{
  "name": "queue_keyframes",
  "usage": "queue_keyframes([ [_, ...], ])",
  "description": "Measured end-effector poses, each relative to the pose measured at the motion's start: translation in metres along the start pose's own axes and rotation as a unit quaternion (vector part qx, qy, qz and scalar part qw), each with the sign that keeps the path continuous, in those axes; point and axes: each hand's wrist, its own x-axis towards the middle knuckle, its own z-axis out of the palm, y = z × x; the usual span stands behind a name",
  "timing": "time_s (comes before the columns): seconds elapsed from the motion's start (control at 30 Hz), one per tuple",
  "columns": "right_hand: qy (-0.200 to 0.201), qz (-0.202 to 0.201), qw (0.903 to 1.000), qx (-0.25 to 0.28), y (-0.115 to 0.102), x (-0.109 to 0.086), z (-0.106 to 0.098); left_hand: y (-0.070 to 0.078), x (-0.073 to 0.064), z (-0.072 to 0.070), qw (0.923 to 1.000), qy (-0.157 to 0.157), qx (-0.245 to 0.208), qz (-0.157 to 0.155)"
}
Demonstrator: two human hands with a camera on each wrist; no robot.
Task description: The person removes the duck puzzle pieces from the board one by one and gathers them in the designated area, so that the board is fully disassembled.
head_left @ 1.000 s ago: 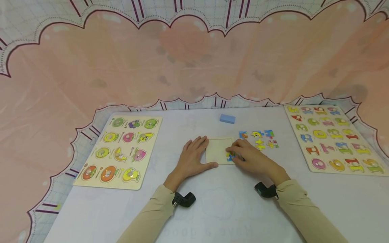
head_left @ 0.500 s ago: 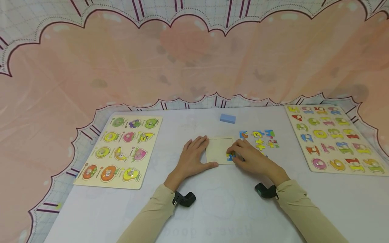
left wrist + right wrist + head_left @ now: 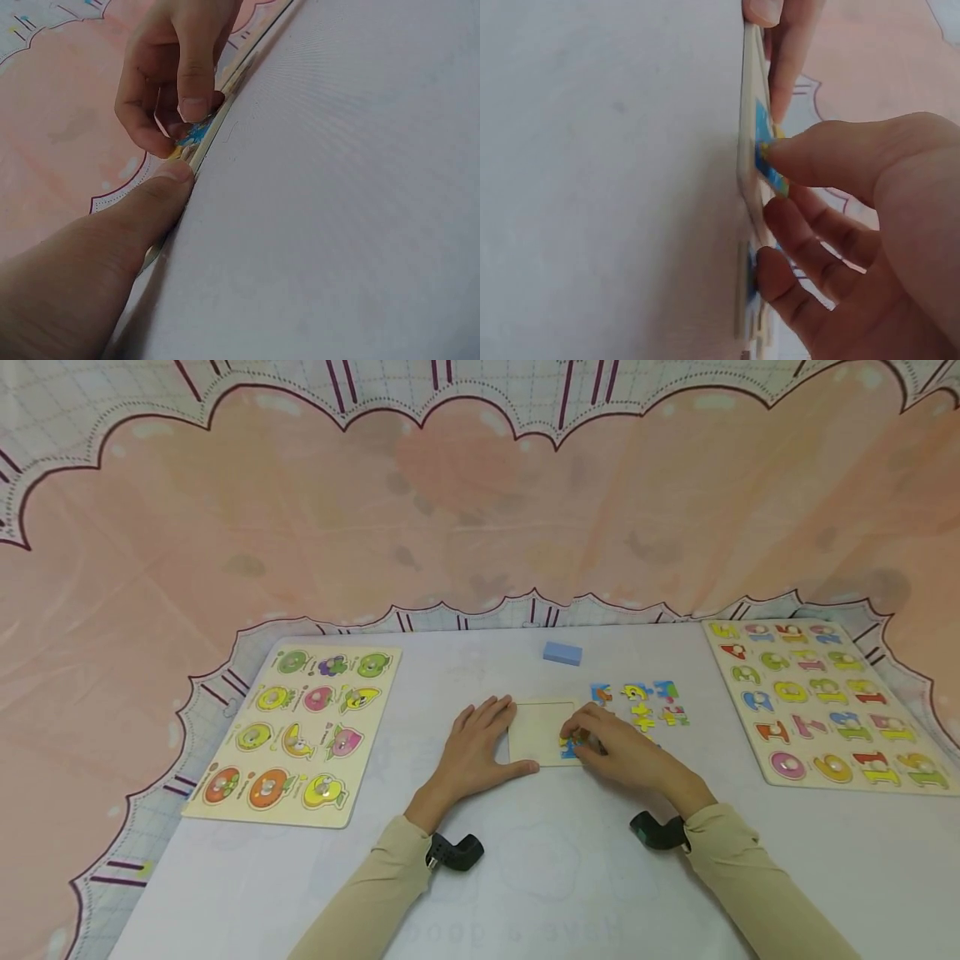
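Note:
A pale wooden puzzle tray (image 3: 536, 731) lies flat in front of me in the head view. My left hand (image 3: 476, 747) is spread at its left side, its fingers along the left edge and its thumb pressing the near edge. With thumb and fingers, my right hand (image 3: 626, 750) pinches a blue and yellow jigsaw piece (image 3: 567, 749) at the tray's near right corner. In the right wrist view that jigsaw piece (image 3: 762, 124) stands tilted over the tray's rim. The right fingers cover part of it. Loose jigsaw pieces (image 3: 641, 712) lie just beyond the right hand.
A blue block (image 3: 562, 653) sits at the back of the white table (image 3: 525, 877). At the left is a fruit puzzle board (image 3: 300, 777), and at the right a number puzzle board (image 3: 810, 710). A patterned cloth (image 3: 480, 510) hangs behind the table.
The right hand's fingers have shifted very slightly at the jigsaw piece, still near the tray's right corner. My left hand, the tray and the boards stay where they were.

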Motion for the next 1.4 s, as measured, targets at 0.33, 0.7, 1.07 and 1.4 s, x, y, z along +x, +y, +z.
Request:
queue_keyframes([
  [0.33, 0.013, 0.011, 0.9982, 0.058, 0.003, 0.003, -0.003, 0.001, 0.0, -0.001, 1.0, -0.003, 0.009, -0.003],
  [0.7, -0.001, 0.016, 0.9945, 0.104, 0.003, 0.004, -0.005, 0.0, 0.001, -0.003, 1.0, -0.003, 0.008, -0.005],
  [1.07, 0.011, 0.044, 0.9925, 0.114, 0.012, -0.002, -0.016, -0.001, 0.0, 0.0, 1.0, -0.001, 0.001, -0.005],
  [1.4, 0.031, 0.04, 0.993, 0.107, 0.029, -0.012, -0.032, -0.001, 0.0, 0.001, 1.0, 0.002, 0.001, 0.007],
])
